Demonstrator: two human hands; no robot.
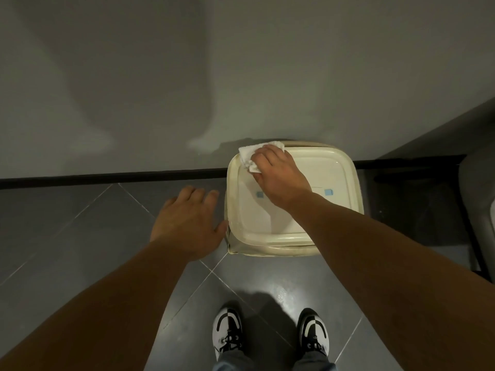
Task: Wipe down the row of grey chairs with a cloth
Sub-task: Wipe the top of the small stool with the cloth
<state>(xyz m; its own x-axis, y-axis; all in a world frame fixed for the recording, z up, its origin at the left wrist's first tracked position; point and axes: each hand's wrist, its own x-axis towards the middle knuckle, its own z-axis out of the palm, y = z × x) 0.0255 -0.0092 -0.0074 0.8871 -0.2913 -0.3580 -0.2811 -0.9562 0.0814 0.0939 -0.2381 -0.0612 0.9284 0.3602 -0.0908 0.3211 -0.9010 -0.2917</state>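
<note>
My right hand [278, 178] grips a crumpled white cloth [250, 156] and presses it on the far left corner of a cream square lid [334, 167]. The lid tops a cream bin [267, 250] that stands against the wall. My left hand [187, 220] hovers palm down with fingers spread just left of the bin, its thumb close to the bin's edge, holding nothing. Part of a grey chair [479, 199] shows at the right edge.
A grey wall [187, 76] with a black skirting strip [107, 178] runs across ahead. The floor is dark grey tile [67, 236]. My two black-and-white shoes [227, 330] stand just in front of the bin.
</note>
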